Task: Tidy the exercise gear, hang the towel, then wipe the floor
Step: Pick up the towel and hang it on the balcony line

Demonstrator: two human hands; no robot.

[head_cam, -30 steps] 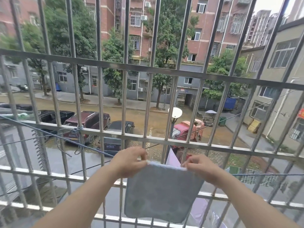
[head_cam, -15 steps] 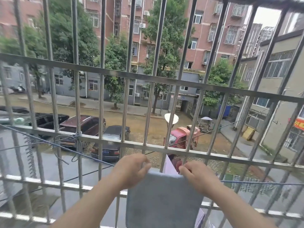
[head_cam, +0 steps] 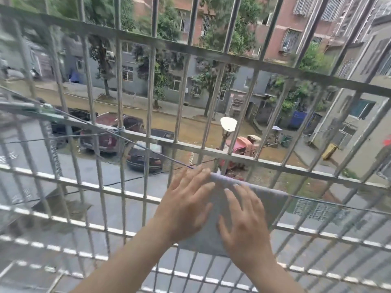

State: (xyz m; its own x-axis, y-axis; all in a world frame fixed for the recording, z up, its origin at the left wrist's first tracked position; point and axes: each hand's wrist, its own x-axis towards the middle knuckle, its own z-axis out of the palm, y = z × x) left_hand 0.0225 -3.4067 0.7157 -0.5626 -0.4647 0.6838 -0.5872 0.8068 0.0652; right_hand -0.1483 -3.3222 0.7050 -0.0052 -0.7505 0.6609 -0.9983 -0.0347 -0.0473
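A grey towel (head_cam: 268, 203) hangs folded over a thin blue clothesline (head_cam: 148, 148) that runs across the inside of the window grille. My left hand (head_cam: 186, 205) lies in front of the towel's left part with fingers spread and straight, fingertips near the line. Beside it, my right hand (head_cam: 245, 227) is spread flat against the towel's front, fingers pointing up. Neither hand curls around the cloth. The towel's lower edge shows between and below my hands.
A steel window grille (head_cam: 211, 148) of vertical bars and horizontal rails stands right behind the line. Beyond it lie a street with parked cars (head_cam: 146, 154) and apartment blocks far below.
Both hands have let go of the towel's top edge and now lie flat and spread on its front. The camera has swung left and the view is motion-blurred.
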